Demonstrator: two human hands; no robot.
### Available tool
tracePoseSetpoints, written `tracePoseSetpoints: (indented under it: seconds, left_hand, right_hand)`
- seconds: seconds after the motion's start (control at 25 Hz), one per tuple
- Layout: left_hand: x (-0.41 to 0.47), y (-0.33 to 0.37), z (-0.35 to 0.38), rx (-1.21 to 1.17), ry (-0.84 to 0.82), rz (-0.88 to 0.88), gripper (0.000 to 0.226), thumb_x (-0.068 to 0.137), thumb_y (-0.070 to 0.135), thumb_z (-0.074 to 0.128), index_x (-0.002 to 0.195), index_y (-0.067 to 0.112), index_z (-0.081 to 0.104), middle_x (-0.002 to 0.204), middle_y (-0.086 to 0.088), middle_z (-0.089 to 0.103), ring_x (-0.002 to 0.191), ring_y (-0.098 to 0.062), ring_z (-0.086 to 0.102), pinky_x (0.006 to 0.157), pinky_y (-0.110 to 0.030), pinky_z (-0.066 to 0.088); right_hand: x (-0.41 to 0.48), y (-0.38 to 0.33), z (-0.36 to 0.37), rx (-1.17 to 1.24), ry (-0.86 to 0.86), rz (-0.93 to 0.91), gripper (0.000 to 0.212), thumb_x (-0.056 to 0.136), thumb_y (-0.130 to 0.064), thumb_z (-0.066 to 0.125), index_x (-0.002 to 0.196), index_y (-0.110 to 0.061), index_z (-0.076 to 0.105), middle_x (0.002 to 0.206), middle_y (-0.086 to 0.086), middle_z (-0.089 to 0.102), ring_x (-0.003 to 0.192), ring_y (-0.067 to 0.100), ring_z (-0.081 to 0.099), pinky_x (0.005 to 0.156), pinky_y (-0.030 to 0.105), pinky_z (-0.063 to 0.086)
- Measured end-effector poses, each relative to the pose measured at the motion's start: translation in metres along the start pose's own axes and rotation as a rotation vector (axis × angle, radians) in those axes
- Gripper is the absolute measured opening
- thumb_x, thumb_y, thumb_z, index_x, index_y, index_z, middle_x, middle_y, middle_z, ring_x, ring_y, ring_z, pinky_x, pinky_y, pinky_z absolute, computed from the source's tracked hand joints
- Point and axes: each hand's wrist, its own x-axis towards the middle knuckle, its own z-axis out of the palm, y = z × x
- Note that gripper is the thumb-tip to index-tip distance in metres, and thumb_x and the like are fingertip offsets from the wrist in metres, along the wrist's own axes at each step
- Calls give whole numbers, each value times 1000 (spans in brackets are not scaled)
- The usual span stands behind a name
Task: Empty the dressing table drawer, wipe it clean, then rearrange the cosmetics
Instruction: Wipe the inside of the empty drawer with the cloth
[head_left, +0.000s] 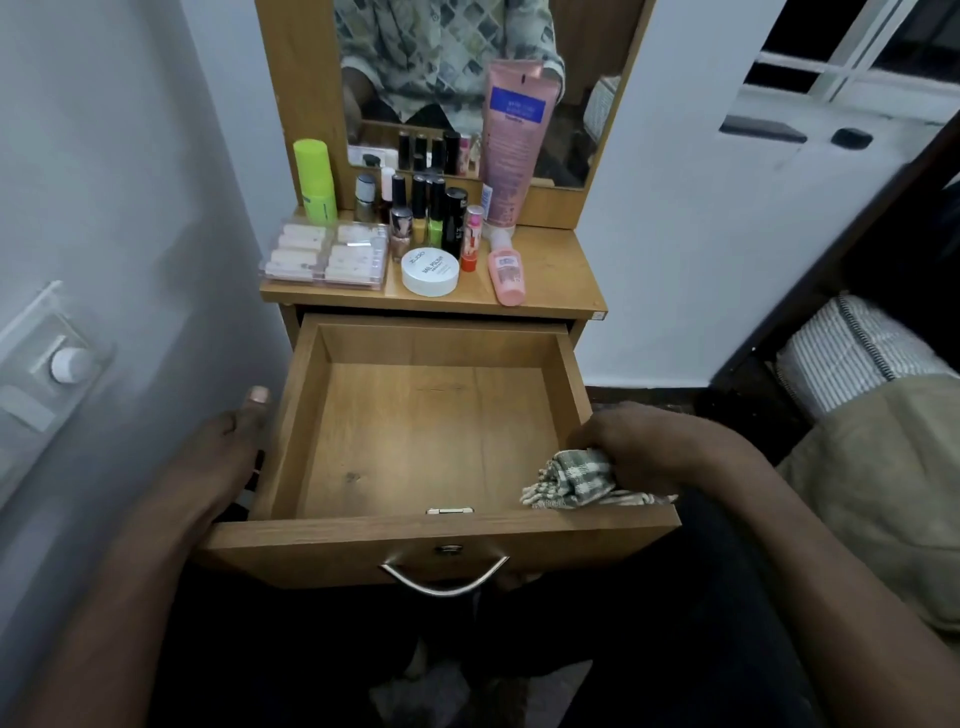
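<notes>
The wooden drawer (431, 343) of the dressing table stands pulled out, and its inside holds nothing but a cloth. My right hand (639, 441) grips that green-and-white checked cloth (576, 480) in the drawer's front right corner. My left hand (228, 447) rests against the outside of the drawer's left wall, thumb pointing up. The cosmetics stand on the table top (556, 275): a clear case of small tubes (327, 254), a lime green bottle (314, 179), several nail polish bottles (421, 218), a white round jar (430, 271), a tall pink tube (511, 140) and a small pink bottle (505, 273) lying flat.
A mirror (447, 78) rises behind the cosmetics. A white wall with a switch plate (57, 358) runs close along the left. Bedding and a striped cloth (857, 353) lie to the right. A metal handle (444, 574) hangs on the drawer front.
</notes>
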Motion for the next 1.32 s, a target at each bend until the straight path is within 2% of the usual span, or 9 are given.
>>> tracePoseSetpoints:
  seconds: [0.16, 0.32, 0.44, 0.56, 0.68, 0.76, 0.96, 1.12, 1.32]
  left_hand:
    - [-6, 7, 2, -29, 0, -20, 66, 97, 63, 23, 129, 15, 54, 106, -12, 61, 86, -25, 55, 83, -43, 48]
    - [-3, 7, -1, -77, 29, -69, 76, 95, 69, 20, 133, 12, 53, 115, -14, 63, 99, -31, 59, 92, -46, 48]
    - [-2, 9, -1, -146, 40, -147, 78, 95, 67, 14, 131, 10, 54, 89, -13, 63, 79, -27, 58, 72, -36, 46]
    - [-5, 15, -5, -172, 59, -157, 88, 96, 65, 7, 130, 1, 57, 113, -28, 62, 73, -26, 54, 66, -32, 38]
    - [-12, 19, -4, -280, 66, -214, 96, 91, 72, 4, 133, 1, 53, 114, -30, 60, 74, -29, 55, 62, -33, 40]
    - [-11, 16, -1, -273, 66, -240, 100, 86, 78, 3, 138, 6, 49, 102, -23, 62, 76, -30, 57, 63, -36, 43]
    - [-6, 4, -4, -163, 87, -194, 122, 59, 95, 7, 138, 14, 50, 124, -24, 60, 106, -39, 59, 94, -54, 46]
    - [-9, 7, -3, 110, 165, -15, 101, 77, 86, 11, 135, 13, 50, 121, -22, 61, 105, -37, 59, 89, -44, 44]
    - [0, 28, 12, 475, 299, 179, 66, 96, 59, 35, 140, 11, 44, 127, -15, 62, 113, -36, 58, 88, -44, 47]
  right_hand:
    - [20, -46, -9, 145, -2, -227, 25, 90, -12, 61, 113, -20, 63, 105, -3, 64, 98, 17, 57, 83, 34, 47]
    - [36, -87, -13, 445, 328, -320, 25, 86, -9, 63, 103, -27, 60, 104, -2, 62, 94, 18, 56, 72, 33, 43]
    - [36, -124, -7, 333, 531, -506, 45, 91, -15, 59, 132, -34, 56, 113, -2, 53, 98, 15, 48, 74, 30, 42]
    - [34, -188, 13, 111, 675, -645, 48, 92, -22, 39, 137, -31, 54, 127, 6, 53, 105, 25, 44, 76, 38, 40]
    - [39, -181, 21, 71, 657, -649, 58, 88, -31, 25, 139, -29, 51, 133, 5, 52, 107, 26, 41, 79, 39, 39]
    - [32, -137, 33, 123, 612, -661, 48, 94, -36, 36, 139, -34, 51, 133, -2, 53, 104, 18, 40, 77, 35, 42]
    - [-12, -7, 62, 349, 570, -570, 30, 94, -27, 60, 121, -37, 67, 126, -19, 59, 107, 10, 53, 79, 35, 50]
    - [-11, 38, 53, 533, 624, -396, 53, 78, 15, 58, 99, -30, 76, 114, -18, 66, 105, 9, 62, 79, 38, 54]
    - [35, 41, -29, 1312, 902, -148, 33, 91, 6, 56, 111, -17, 69, 99, 0, 74, 92, 17, 72, 77, 34, 59]
